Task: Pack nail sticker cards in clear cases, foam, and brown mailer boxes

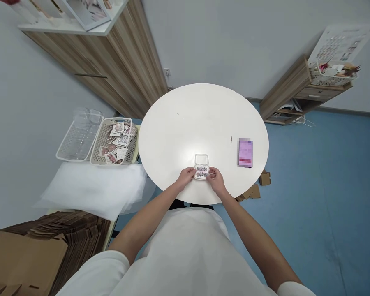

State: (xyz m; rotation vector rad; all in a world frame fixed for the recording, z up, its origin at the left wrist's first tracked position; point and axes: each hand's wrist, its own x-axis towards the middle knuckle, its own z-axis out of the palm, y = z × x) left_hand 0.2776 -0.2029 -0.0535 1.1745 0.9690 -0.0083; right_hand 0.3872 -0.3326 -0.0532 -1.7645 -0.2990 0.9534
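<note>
A small clear plastic case (pixel 201 176) lies near the front edge of the white round table, its lid (pixel 201 159) swung open away from me. Inside it are two rows of small shiny pieces (pixel 202 169) that look like press-on nails, on a white backing. My left hand (pixel 186 177) grips the case by its left side, fingertips at the edge. On the opposite side, my right hand (pixel 216 180) pinches the right edge, with its thumb close to the lower row.
The white table (pixel 200 119) also bears a blurred pink-purple item (pixel 245 153) at right. Left of it stand a white basket (pixel 94 158) of carded packs, a clear basket (pixel 61 150), translucent sheets (pixel 92 187) and stacked cardboard (pixel 24 259). Cardboard pieces (pixel 253 192) lie beneath the table's right side.
</note>
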